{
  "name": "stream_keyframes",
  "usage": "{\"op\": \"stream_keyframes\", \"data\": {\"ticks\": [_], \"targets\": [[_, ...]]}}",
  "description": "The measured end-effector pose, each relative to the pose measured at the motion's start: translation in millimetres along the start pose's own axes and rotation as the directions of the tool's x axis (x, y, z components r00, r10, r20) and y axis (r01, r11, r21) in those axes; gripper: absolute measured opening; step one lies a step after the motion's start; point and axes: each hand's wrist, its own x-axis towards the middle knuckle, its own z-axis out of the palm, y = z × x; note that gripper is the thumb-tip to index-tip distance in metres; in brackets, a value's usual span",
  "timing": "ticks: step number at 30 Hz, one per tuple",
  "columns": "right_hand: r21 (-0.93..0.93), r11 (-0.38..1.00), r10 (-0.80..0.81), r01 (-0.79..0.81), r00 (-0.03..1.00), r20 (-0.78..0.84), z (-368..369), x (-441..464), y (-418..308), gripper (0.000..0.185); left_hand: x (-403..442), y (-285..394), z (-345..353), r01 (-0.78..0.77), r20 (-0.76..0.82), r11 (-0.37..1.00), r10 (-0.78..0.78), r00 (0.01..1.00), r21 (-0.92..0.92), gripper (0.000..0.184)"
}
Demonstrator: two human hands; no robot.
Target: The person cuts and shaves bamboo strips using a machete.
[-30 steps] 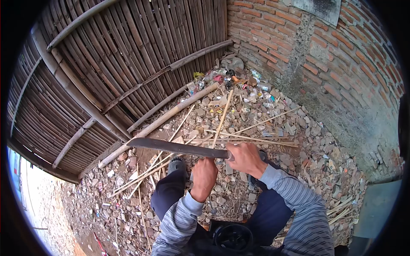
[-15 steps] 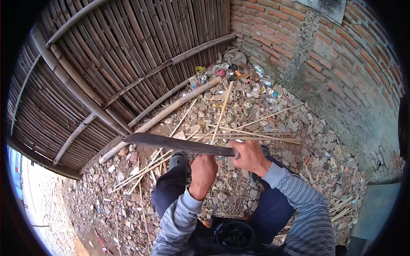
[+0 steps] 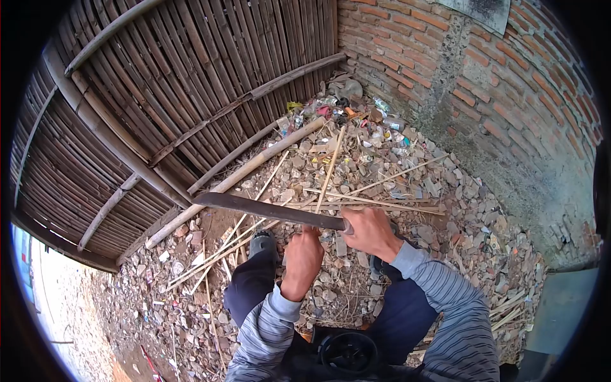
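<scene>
Right grip (image 3: 372,234) wraps firmly around the butt of a machete (image 3: 273,211), and what a long dark blade that is, lying nearly level and running out to 10 o'clock! Left grip (image 3: 303,260) is a curled fist just under the blade near the handle end; whatever it holds is hidden from us. Close in at 9 o'clock, a boot (image 3: 261,243) plants itself on stony ground (image 3: 496,254), all broken brick, pebbles and scraps. Pale slats (image 3: 331,170) lie crossed at 12, more strips (image 3: 219,260) fan out at 9, and another small bundle (image 3: 507,313) sits towards 4. Out at 10, a thick bamboo pole (image 3: 267,155) lies along the foot of a bamboo fence (image 3: 210,70), dark uprights packed tight. Up at 12, litter (image 3: 324,113) heaps into the corner, where fence meets a brick wall (image 3: 407,48) sweeping round from 1 to 3, mortar rough and patchy. A grey panel (image 3: 563,312) stands between 3 and 4, and bright daylight floods the ground between 8 and 9!
</scene>
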Motion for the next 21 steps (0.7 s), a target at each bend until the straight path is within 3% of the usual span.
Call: {"op": "stream_keyframes", "data": {"ticks": [2,4,7,9,11,14,21], "targets": [[0.036,0.999,-0.018,0.017,1.0,0.025,-1,0,-11,0.029,-1,-17,10,-0.221,-0.074,0.969,0.229,0.97,0.109,0.017],[0.063,0.998,-0.028,0.026,0.999,0.026,-1,0,-15,0.024,0,-12,0,-0.223,-0.091,0.971,0.231,0.969,0.09,0.017],[0.008,0.99,0.14,-0.14,0.99,0.037,13,8,28,0.02,1,-9,-10,-0.041,0.046,0.999,0.043,0.998,-0.033,0.021],[-0.065,0.987,0.151,-0.148,0.988,0.037,10,9,52,0.021,-14,-12,-5,-0.029,0.037,1.0,0.029,0.999,-0.004,0.021],[-0.033,0.971,0.23,-0.236,0.965,-0.126,11,10,63,0.023,-16,-13,-8,-0.041,0.072,0.998,0.037,0.997,0.052,0.021],[0.045,0.952,0.305,-0.302,0.943,-0.134,5,10,62,0.025,-10,-10,-4,-0.085,0.03,0.995,0.084,0.996,0.052,0.022],[-0.037,0.991,0.128,-0.128,0.992,-0.009,-4,7,21,0.024,-1,-7,3,-0.094,0.038,0.988,0.099,0.994,-0.122,0.022]]}}
